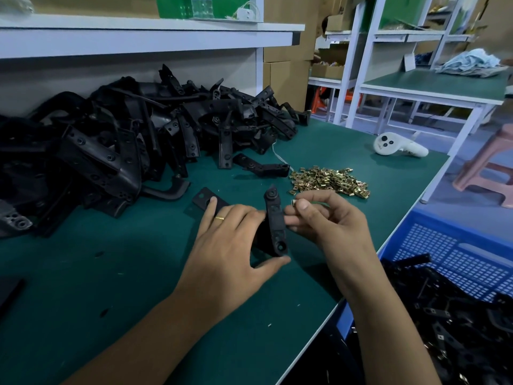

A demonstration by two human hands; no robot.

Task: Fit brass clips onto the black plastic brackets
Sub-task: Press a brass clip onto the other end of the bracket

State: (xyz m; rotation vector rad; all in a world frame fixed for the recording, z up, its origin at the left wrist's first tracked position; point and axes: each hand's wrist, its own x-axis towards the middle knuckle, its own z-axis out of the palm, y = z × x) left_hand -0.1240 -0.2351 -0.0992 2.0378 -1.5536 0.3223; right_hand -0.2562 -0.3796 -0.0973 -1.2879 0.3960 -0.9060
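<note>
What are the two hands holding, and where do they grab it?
The left hand grips a black bracket around its lower half, thumb under the bottom end. The right hand pinches a small brass clip between thumb and fingertip.

a factory assembly room is showing here: green-topped workbenches (433, 87) with white frames are standing in rows, cardboard boxes (288, 51) are stacking behind, and a heap of black parts (116, 134) is covering the table's far left corner.
</note>
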